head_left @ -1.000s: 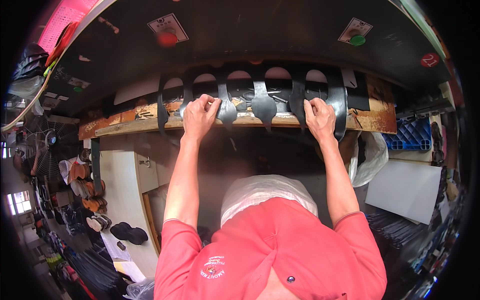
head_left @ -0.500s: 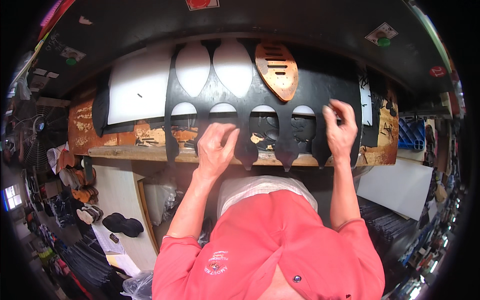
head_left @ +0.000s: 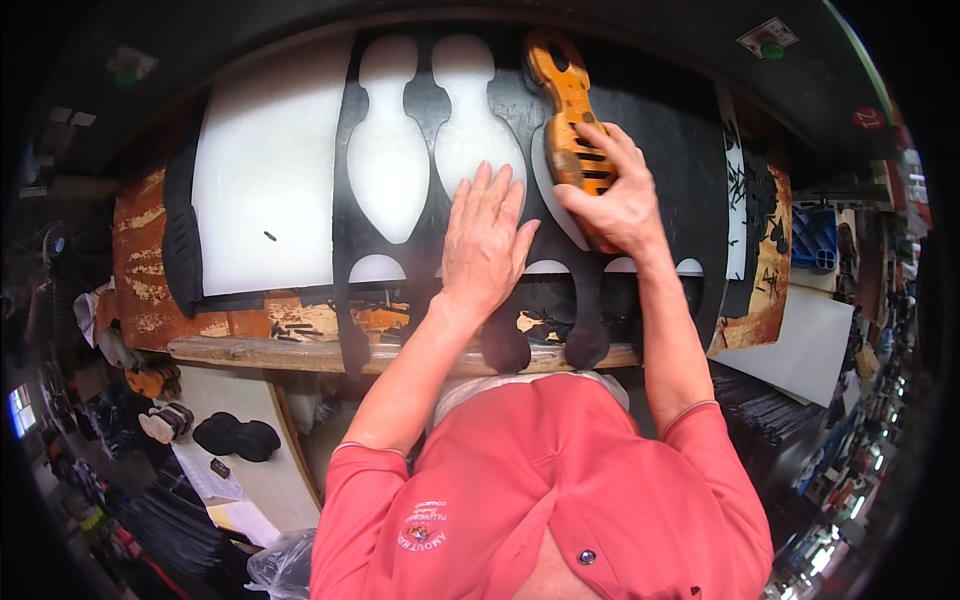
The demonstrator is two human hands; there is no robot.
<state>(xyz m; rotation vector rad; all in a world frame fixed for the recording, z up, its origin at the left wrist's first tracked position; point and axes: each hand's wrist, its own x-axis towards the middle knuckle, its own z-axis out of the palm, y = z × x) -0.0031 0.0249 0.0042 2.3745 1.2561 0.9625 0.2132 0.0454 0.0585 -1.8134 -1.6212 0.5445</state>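
My right hand (head_left: 622, 205) grips an orange sole-shaped cutting die (head_left: 568, 92) with slots across its top. The die is tilted, and its side wall shows. Beneath its left edge, part of a white sole-shaped opening shows in the black sheet (head_left: 655, 130). With fingers stretched out, my left hand (head_left: 487, 240) lies flat over the sheet and the lower end of a sole-shaped cutout (head_left: 475, 115). Another such cutout (head_left: 388, 150) is to its left. Several half-cut openings run along the sheet's near edge.
A white board (head_left: 270, 170) lies left of the sheet. Black scraps (head_left: 300, 330) are scattered by the wooden front edge (head_left: 250, 352). Green buttons (head_left: 772, 50) sit on the dark machine beam above. A blue plastic crate (head_left: 815, 240) stands at the right.
My right hand has moved up and left onto the die, which is now tilted. My left hand has moved up and right and spread flat on the sheet. The view has shifted.
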